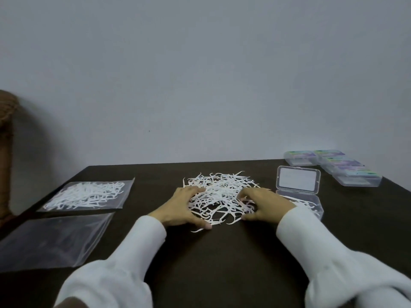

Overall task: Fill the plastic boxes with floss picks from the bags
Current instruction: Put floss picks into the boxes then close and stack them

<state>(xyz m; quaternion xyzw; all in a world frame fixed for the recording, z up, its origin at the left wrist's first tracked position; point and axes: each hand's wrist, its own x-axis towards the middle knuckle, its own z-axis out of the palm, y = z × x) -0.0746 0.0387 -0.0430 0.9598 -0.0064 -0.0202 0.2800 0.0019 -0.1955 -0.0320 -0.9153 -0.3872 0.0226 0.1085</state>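
A loose heap of white floss picks (220, 190) lies on the dark table (222, 252). My left hand (180, 210) rests on the heap's left edge with fingers spread over the picks. My right hand (264, 204) rests on the heap's right edge, fingers curved over the picks. Just right of it stands an open clear plastic box (311, 201) with some picks inside and its lid (298, 180) raised behind. A full bag of floss picks (89, 194) lies at the left, and an empty clear bag (51, 238) lies in front of it.
Several closed plastic boxes (333, 166) with coloured labels are lined up at the back right corner. A brown wooden object (6, 141) stands off the table's left side. A plain wall rises behind the table.
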